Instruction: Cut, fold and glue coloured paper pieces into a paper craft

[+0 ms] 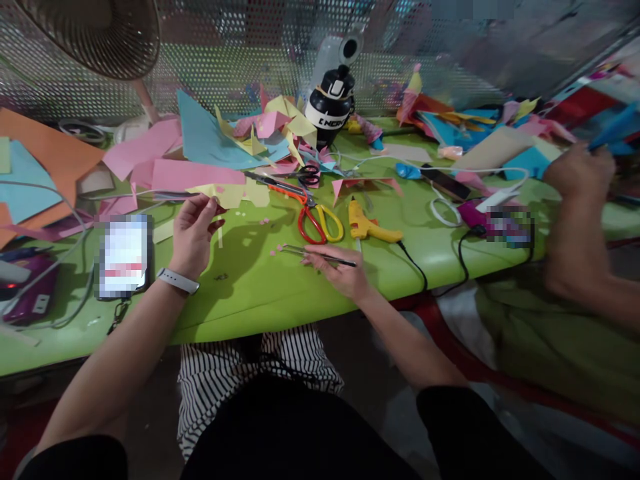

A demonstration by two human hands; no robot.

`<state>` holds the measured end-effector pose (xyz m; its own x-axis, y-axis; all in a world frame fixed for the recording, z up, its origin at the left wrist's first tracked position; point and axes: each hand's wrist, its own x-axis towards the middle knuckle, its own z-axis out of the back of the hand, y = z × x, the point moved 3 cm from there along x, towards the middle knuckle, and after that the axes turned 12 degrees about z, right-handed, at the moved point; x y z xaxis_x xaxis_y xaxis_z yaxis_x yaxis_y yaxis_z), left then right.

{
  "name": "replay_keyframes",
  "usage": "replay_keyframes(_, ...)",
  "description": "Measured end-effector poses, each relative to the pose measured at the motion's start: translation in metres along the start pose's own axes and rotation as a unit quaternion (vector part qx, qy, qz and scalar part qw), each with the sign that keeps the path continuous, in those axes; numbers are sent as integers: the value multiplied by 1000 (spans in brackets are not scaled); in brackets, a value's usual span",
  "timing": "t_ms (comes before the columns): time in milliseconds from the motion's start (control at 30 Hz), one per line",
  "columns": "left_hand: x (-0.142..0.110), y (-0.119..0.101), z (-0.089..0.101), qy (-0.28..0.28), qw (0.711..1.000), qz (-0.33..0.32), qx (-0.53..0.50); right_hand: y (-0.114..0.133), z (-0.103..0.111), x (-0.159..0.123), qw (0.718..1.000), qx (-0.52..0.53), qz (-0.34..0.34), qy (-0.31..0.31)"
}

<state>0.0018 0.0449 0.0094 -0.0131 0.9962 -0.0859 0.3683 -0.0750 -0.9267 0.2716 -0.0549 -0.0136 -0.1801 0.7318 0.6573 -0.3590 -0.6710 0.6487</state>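
My left hand (192, 233), with a white watch band on the wrist, pinches a pale yellow paper piece (227, 196) that bears a small pink spot. Metal tweezers (323, 256) lie in the closed fingers of my right hand (343, 270), pointing left. Close to their tips are tiny pink paper bits (273, 253); whether one is gripped I cannot tell. Beyond my right hand rest scissors (320, 227) with red and yellow handles. A yellow glue gun (370, 227) lies to their right.
A phone (124, 257) lies left of my left hand. Coloured paper sheets (195, 175), black-handled scissors (309, 175) and a black bottle (330, 107) are at the back. A fan (100, 33) stands back left. At right, another person's hand (580, 170) holds blue paper. Cables cross the table.
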Motion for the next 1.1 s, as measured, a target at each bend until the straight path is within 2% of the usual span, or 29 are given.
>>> replay_keyframes(267,1,1,0,3,1000,-3,-1,-1,-2,1,1000,-7,-5,3)
replay_keyframes(600,2,0,2,-4,1000,-14,8,-8,-2,0,997,20,-73,-9)
replay_keyframes(833,7,-11,12,-48,997,-50,-20,-16,10,37,991,59,-96,-70)
replay_keyframes(967,9,-11,14,-48,997,-51,-13,-21,-4,55,991,66,-108,-40)
replay_keyframes(1100,8,-10,14,-42,998,-47,-16,-17,-13,53,991,67,-115,-5)
